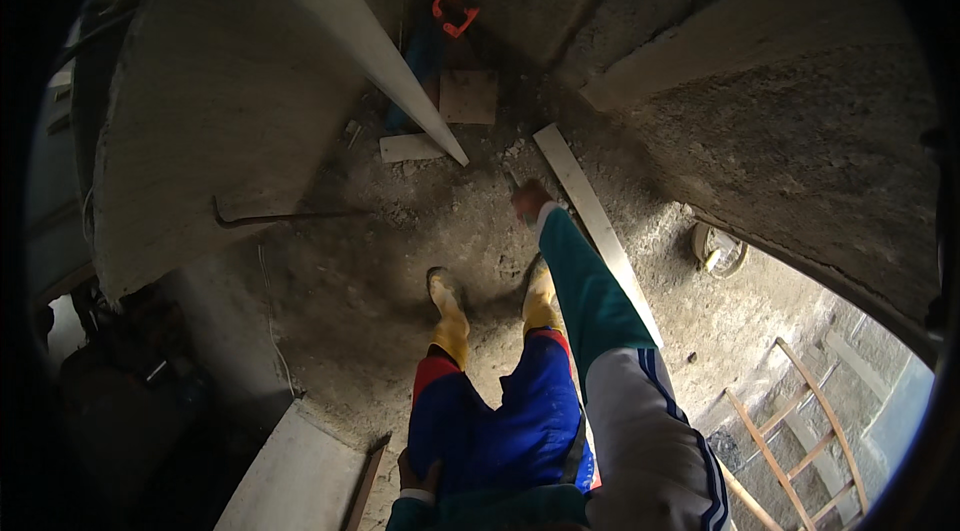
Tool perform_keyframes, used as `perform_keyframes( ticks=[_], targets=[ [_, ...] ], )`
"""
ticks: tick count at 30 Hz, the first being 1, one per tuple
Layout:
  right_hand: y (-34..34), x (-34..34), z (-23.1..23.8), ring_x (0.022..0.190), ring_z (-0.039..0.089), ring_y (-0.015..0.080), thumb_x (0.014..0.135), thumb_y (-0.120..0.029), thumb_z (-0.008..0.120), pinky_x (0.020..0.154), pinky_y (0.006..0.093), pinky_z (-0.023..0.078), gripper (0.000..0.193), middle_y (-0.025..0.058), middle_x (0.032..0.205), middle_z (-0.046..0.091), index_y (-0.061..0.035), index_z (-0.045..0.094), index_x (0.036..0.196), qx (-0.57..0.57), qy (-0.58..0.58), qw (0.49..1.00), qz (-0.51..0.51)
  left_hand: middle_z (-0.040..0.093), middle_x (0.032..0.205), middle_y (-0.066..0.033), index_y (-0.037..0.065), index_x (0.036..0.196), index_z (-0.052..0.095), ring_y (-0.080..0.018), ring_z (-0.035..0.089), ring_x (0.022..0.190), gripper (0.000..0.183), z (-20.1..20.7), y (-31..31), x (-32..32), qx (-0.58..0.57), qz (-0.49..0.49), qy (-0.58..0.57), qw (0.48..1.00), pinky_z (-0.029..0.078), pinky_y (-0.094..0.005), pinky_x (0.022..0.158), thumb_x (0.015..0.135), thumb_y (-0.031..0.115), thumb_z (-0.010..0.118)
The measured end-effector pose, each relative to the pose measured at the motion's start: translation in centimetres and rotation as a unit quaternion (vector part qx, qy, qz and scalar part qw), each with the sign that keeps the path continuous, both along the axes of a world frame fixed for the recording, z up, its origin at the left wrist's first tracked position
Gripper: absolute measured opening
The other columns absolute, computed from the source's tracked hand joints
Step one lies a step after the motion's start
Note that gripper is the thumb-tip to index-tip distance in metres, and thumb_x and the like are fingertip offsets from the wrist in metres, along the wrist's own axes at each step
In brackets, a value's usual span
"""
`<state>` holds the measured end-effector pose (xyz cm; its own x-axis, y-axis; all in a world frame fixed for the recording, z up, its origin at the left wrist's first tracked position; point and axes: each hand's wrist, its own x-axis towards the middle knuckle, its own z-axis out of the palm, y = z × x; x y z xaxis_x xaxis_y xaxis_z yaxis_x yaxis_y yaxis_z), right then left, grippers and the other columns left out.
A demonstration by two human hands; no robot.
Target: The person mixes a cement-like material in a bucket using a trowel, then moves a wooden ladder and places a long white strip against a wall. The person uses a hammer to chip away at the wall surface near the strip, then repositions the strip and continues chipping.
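Observation:
My right hand (530, 201) reaches forward at the end of a green and white sleeve, low over the dirt floor. Its fingers look closed, and a thin short piece seems to stick out past them, too dark and small to name. Just right of it lies a long pale board (590, 201), slanting across the floor. My left hand (418, 476) rests against my left thigh in blue trousers (450, 431), its fingers partly hidden in shadow; the thumb looks apart from them. Nothing shows in it.
A long pale beam (400, 81) slants down to the floor ahead. Around its foot lie a short board (412, 148), a square panel (468, 96) and an orange-red handle-like object (455, 13). A bent bar (290, 217) lies left. At right are a round container (720, 251) and a wooden ladder (800, 431).

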<state>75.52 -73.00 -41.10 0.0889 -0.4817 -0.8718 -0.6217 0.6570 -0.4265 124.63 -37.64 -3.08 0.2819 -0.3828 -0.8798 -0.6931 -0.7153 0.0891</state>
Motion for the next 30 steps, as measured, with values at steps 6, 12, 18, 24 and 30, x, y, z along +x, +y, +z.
perform_keyframes(
  ticks=[6,12,18,24,30],
  targets=[
    [-3.0,-2.6,4.8,0.085,0.071,0.0245,0.102,-0.039,0.063,0.08,0.0393,0.057,0.047,0.0187,0.111,0.074,0.0003,0.068,0.125,-0.159,-0.173,0.757,-0.61,0.049,0.142,-0.0234,0.001,0.151,0.034,-0.0379,0.05,0.133,0.095,0.1,0.0,-2.0,-0.018,-0.017,-0.008,1.0,0.041,-0.0471,0.113,0.08,0.038,0.085],
    [13.4,-3.8,-3.0,0.121,0.067,0.0388,0.09,-0.044,0.075,0.102,0.0444,0.052,0.065,0.0226,0.13,0.069,0.0003,0.064,0.136,-0.114,0.116,0.908,-0.386,0.054,0.137,-0.0236,-0.001,0.147,0.04,-0.0358,0.053,0.129,0.079,-0.5,-0.3,-3.9,-0.017,-0.096,-0.051,0.994,0.044,-0.0457,0.11,0.088,0.036,0.077],
    [28.9,-8.8,-13.0,0.139,0.047,0.0367,0.081,-0.049,0.083,0.111,0.0525,0.043,0.098,0.0157,0.152,0.046,-0.01,0.036,0.157,0.082,0.325,0.923,-0.189,0.051,0.146,-0.0207,0.009,0.15,0.043,-0.0391,0.052,0.132,0.076,-2.5,0.9,-5.2,-0.058,-0.172,-0.057,0.982,0.042,-0.0463,0.113,0.091,0.043,0.076],
    [32.8,-11.8,-20.5,0.137,0.047,0.0363,0.073,-0.05,0.089,0.114,0.0553,0.034,0.113,0.015,0.148,0.048,-0.0089,0.031,0.16,0.082,0.423,0.9,-0.061,0.05,0.145,-0.0225,0.005,0.149,0.043,-0.04,0.051,0.131,0.078,-3.6,0.6,-7.0,-0.063,-0.216,-0.087,0.97,0.041,-0.0478,0.113,0.09,0.045,0.076],
    [33.4,-12.3,-22.0,0.118,0.059,0.0381,0.076,-0.027,0.088,0.1,0.0515,0.048,0.081,0.0186,0.125,0.057,-0.0027,0.046,0.139,-0.01,0.412,0.906,-0.095,0.049,0.144,-0.0244,0.002,0.147,0.042,-0.0408,0.051,0.131,0.081,-3.5,-0.2,-8.1,-0.078,-0.249,-0.09,0.961,0.04,-0.0494,0.113,0.088,0.046,0.076]
  ],
)
